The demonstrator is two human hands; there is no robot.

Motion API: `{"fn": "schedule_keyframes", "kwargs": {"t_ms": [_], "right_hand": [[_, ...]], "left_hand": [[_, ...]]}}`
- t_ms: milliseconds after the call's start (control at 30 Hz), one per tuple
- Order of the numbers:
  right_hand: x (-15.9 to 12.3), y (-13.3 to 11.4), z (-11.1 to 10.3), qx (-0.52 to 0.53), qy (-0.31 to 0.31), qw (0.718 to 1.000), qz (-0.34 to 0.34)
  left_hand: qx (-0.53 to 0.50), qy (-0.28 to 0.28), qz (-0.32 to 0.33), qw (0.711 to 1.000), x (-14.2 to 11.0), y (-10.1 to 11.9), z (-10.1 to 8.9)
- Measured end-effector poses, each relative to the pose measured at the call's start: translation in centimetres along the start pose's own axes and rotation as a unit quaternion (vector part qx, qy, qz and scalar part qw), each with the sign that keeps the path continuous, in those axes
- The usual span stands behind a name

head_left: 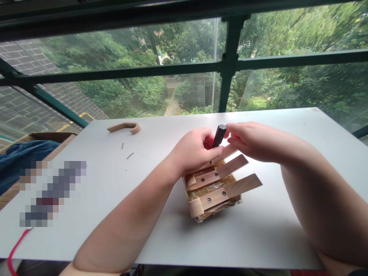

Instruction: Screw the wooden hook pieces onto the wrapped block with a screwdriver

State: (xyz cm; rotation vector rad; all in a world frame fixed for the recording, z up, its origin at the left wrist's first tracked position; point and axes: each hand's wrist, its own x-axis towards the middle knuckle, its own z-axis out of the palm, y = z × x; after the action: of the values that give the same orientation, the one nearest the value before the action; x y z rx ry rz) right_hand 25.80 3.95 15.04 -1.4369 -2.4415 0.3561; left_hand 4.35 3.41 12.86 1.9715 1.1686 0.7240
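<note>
My left hand (pixel 198 147) is closed around a screwdriver (pixel 220 134) with a black handle end, which points up and leans slightly right. Its blade is hidden by the hand. My right hand (pixel 247 140) is beside the handle with fingers bent together; its fingertips are partly hidden, and whatever they grip does not show clearly. Below both hands sits a block wrapped in clear and brown tape (pixel 214 187). Curved wooden strips lie across it: a near strip (pixel 235 190), a middle strip (pixel 231 166) and a farther one partly covered by my hands. Cross-head screws (pixel 224 194) sit in the two nearer strips.
A loose bent wooden strip (pixel 123 126) lies at the back left of the white table (pixel 161 237). Two small screws (pixel 130 155) rest nearby. At left are a blurred-out object (pixel 53 193), a red cord (pixel 15 245) and a cardboard box (pixel 54 153) holding blue cloth. Windows stand behind.
</note>
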Motion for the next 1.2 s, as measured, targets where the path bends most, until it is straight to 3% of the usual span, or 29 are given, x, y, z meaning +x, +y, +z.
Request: {"fn": "schedule_keyframes", "kwargs": {"t_ms": [100, 200, 367, 533, 867, 1200], "right_hand": [[-0.4, -1.4, -1.0, 0.017, 0.158, 0.985, -0.060], [-0.9, -2.9, -1.7, 0.097, 0.226, 0.962, -0.122], [-0.7, -3.2, -1.1, 0.088, 0.194, 0.955, -0.206], [-0.7, -2.5, -1.1, 0.100, 0.196, 0.961, -0.165], [-0.7, -2.3, -2.1, 0.100, 0.192, 0.961, -0.174], [-1.1, -1.4, -2.5, 0.060, 0.165, 0.981, -0.077]], "left_hand": [[0.000, -0.002, -0.009, 1.000, 0.1, 0.2, -0.1], [-0.016, -0.010, -0.022, 1.000, 0.0, 0.6, -0.2], [-0.042, -0.027, -0.025, 0.998, 0.0, 0.6, -0.2], [-0.027, -0.030, -0.023, 0.999, 0.1, 0.2, -0.2], [-0.030, -0.035, -0.008, 0.999, 0.0, 0.5, -0.2], [-0.030, -0.098, 0.000, 0.995, 0.1, 0.4, -0.3]]}}
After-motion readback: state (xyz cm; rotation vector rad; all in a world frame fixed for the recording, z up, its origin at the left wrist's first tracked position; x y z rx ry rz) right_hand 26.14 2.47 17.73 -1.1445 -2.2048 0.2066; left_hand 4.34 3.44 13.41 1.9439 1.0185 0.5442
